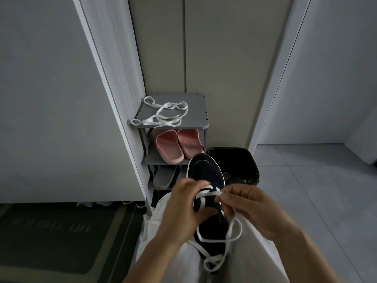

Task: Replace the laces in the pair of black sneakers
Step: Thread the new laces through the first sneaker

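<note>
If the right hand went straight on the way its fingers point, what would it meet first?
The right hand, pinching the flat white lace, points leftward across the black white-soled sneaker. It would probably meet the left hand first, though depth is hard to judge.

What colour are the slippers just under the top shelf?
The slippers are pink, best seen in the head view.

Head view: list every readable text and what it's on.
"BEAUTIFUL LIFE": on the dark doormat, dim, first word only partly legible.
White marking by the black bin: too blurred to read.
Mark inside the sneaker: too small to read.
</note>
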